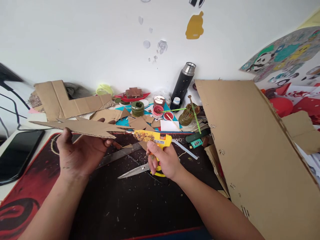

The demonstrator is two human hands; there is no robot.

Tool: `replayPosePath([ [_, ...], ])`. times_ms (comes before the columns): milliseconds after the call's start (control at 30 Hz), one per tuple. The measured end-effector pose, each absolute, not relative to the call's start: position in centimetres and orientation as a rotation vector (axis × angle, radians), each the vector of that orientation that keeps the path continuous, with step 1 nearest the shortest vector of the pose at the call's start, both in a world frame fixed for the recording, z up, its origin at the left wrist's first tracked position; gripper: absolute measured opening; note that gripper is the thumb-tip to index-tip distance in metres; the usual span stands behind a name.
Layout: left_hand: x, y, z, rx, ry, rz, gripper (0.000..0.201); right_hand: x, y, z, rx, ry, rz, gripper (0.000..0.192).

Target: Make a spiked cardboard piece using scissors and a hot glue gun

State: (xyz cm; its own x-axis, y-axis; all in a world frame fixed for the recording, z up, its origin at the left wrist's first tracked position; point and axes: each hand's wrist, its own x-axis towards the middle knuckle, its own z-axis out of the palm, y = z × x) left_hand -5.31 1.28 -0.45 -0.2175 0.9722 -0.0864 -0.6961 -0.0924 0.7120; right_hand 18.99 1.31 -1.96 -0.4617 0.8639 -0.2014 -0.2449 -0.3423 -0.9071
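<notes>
My left hand [81, 153] grips a flat, jagged-edged cardboard cutout [82, 127] from below and holds it up, roughly level, above the mat. Closed around the handle of a yellow hot glue gun [160, 139] is my right hand [163, 160]. The gun's nozzle points left, at the notched right end of the cutout; whether it touches cannot be made out. A clear glue stick [186, 149] sticks out behind the gun. Beneath my right hand lie scissors [135, 171], their handles partly hidden. A metal ruler [117, 156] rests on the mat behind them.
A large cardboard sheet [255, 150] leans along the right side. Paint jars [137, 109], cardboard scraps [140, 123], a black thermos [182, 81] and a small red boat model [132, 95] stand at the back. A phone [18, 155] lies left of the dark mat [140, 206].
</notes>
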Motion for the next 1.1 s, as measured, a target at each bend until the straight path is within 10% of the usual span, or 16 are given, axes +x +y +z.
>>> replayPosePath([
  [1100, -5.23, 1.37, -0.41, 0.477, 0.711, 1.652, 0.069, 18.93, 1.28, -2.07, -0.935, -1.111, 1.893, 0.062],
])
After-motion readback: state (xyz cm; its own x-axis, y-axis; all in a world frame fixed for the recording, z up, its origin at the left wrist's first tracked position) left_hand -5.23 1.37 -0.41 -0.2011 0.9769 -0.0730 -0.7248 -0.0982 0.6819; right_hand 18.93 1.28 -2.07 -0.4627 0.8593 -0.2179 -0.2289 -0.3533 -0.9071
